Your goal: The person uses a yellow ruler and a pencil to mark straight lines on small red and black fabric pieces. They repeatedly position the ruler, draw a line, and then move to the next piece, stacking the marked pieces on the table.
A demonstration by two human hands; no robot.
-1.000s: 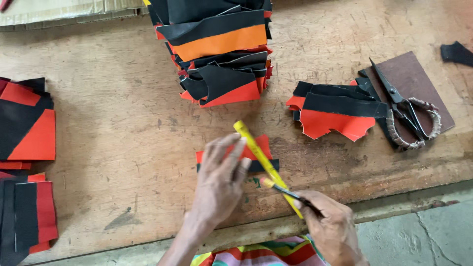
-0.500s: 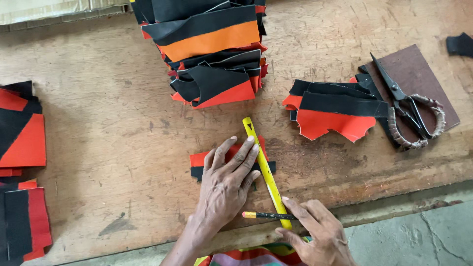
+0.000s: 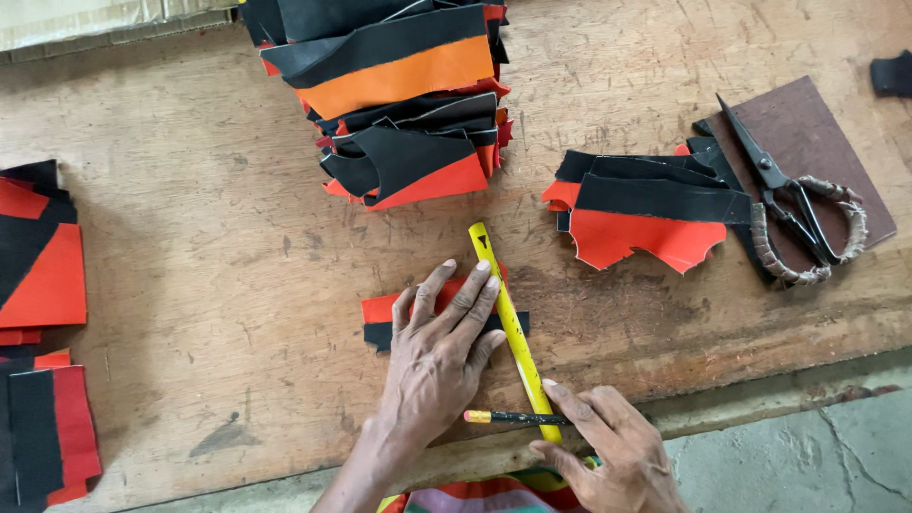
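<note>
A worn wooden worktop (image 3: 190, 285) carries, beyond the yellow ruler (image 3: 508, 323), a tall stack of black, orange and red cut pieces (image 3: 399, 95), and to the ruler's right a smaller pile of red and black pieces (image 3: 646, 214) beside scissors (image 3: 788, 199) lying on a brown board (image 3: 826, 142). The left hand (image 3: 442, 356), fingers spread flat, presses a small red and black piece (image 3: 385, 321) just left of the ruler, fingertips touching the ruler's edge. The right hand (image 3: 608, 446) rests at the ruler's near end, fingers pinching a black pencil (image 3: 513, 417) laid across it.
</note>
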